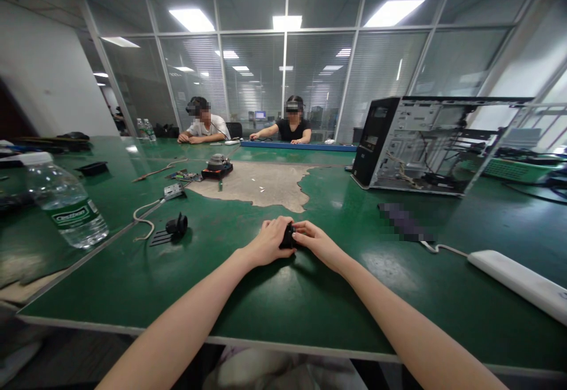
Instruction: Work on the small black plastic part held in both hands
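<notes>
Both my hands meet over the green table [336, 295], around a small black part [287, 236]. My left hand [271, 241] wraps it from the left, with the thumb below and the fingers over the top. From the right, the fingertips of my right hand [314, 241] pinch at its edge. Much of the part is covered by my fingers, so its exact kind cannot be made out. To the left lies a black plastic piece [175, 226] with a round end and slotted prongs.
A bottle [73, 215] stands at left. Near it lie a cabled metal part [173, 191] and a black-and-red assembly [217, 167]. An open computer case [376, 145], a blurred phone-like object [405, 223] and a white power strip [516, 280] occupy the right. Two people [208, 127] sit opposite.
</notes>
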{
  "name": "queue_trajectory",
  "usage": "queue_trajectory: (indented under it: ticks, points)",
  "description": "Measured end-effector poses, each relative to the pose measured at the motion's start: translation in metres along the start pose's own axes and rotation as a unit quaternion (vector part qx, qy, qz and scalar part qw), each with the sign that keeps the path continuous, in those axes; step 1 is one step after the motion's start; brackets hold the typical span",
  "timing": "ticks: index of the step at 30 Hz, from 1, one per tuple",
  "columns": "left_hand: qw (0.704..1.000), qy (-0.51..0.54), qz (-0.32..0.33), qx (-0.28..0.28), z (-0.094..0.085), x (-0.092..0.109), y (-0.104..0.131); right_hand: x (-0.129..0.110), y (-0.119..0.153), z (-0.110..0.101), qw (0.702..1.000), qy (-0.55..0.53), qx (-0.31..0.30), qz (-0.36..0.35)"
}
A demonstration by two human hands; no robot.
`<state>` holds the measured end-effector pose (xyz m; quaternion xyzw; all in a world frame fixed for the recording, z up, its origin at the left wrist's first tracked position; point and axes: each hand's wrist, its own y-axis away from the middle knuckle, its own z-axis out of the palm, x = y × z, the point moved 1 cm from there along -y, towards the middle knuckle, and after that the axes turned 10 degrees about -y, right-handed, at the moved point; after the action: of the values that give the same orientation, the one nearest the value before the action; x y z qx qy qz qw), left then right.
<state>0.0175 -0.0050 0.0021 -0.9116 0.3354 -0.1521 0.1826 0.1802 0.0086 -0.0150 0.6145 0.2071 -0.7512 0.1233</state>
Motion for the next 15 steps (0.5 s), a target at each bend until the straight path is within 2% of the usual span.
queue_trajectory:
  ticks: [4, 8, 12, 15]
  points:
    - [1.0, 0.002, -0.001, 0.002, 0.0008, -0.0002, 0.0001, -0.0062, 0.0043, 0.0022, 1.0, -0.006, -0.026, -0.009]
    - [1.0, 0.003, 0.001, 0.004, 0.0009, -0.0001, -0.0003, -0.0057, 0.0035, 0.0042, 1.0, -0.014, -0.001, -0.022]
    - [1.0, 0.001, 0.0, 0.001, 0.0008, 0.0, -0.0003, 0.0001, -0.0004, 0.0022, 1.0, -0.008, 0.016, -0.008]
    - [1.0, -0.003, -0.002, 0.0, 0.0013, -0.0002, -0.0002, 0.0002, -0.0005, 0.0005, 1.0, -0.002, 0.005, -0.006]
